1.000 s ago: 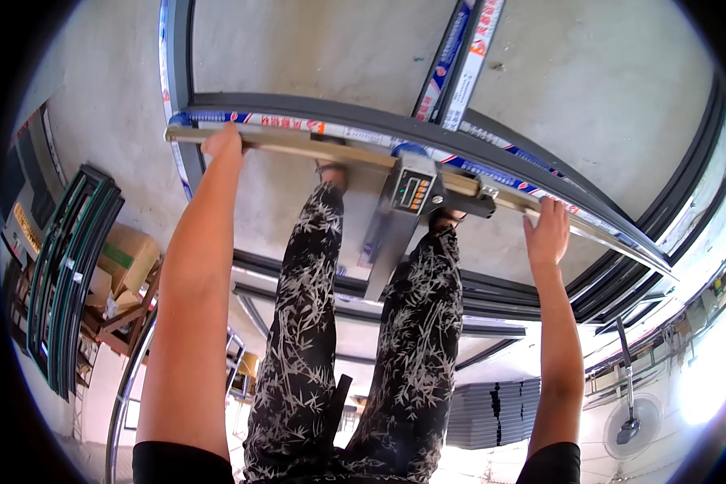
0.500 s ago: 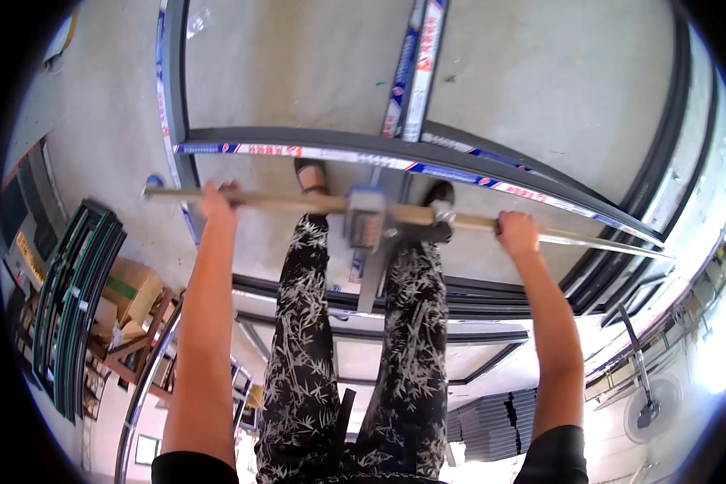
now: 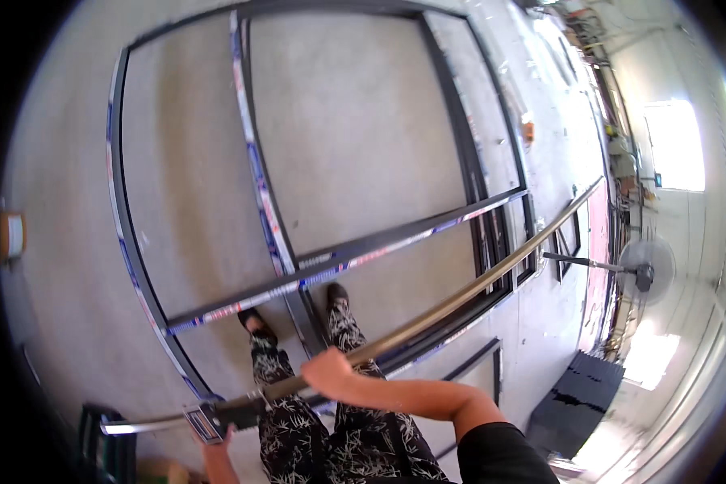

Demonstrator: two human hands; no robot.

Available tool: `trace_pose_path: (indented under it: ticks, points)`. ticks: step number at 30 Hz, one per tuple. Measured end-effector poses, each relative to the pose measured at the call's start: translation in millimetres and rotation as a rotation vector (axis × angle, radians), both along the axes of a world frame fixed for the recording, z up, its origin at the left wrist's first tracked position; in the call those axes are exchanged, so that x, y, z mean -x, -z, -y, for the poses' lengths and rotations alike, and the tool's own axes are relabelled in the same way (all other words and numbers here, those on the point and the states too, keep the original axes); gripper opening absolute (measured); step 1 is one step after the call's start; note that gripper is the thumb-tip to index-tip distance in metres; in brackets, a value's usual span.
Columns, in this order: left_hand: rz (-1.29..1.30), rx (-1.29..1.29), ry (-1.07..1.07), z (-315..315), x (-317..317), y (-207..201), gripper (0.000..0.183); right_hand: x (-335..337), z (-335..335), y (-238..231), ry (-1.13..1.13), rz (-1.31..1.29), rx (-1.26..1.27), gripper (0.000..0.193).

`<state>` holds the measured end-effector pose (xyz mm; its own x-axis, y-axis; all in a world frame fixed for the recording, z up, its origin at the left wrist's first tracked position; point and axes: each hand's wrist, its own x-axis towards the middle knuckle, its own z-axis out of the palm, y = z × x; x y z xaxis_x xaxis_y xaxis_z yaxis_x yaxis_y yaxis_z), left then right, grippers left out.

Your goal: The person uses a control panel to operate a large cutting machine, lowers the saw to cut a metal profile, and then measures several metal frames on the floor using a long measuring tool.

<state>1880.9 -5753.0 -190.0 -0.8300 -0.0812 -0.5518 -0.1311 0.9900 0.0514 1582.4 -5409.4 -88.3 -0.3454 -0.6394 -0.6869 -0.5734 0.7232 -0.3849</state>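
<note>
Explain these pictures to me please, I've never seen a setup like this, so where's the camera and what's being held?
There is no robot here, just a person's two bare hands. The view comes from the left of two wide fisheye cameras worn on the head, looking down, so straight edges look bent. The right hand grips a long metal bar that slants across the view. The left hand is at a boxy unit near the bar's left end, partly hidden, so its grip is hard to make out. Below, a large dark frame with blue-and-white strips appears to lie flat on the grey floor.
</note>
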Motion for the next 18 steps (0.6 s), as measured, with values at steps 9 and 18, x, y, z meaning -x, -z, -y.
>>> trace_pose_path:
  ticks: [9, 18]
  points:
    - [-0.298, -0.304, -0.155, -68, 169, -208, 0.031, 66, -90, -94, 0.086, -0.074, 0.054, 0.013]
    - [-0.412, -0.228, -0.29, -163, 252, -292, 0.038, 115, -233, -138, 0.123, -0.274, 0.279, 0.024]
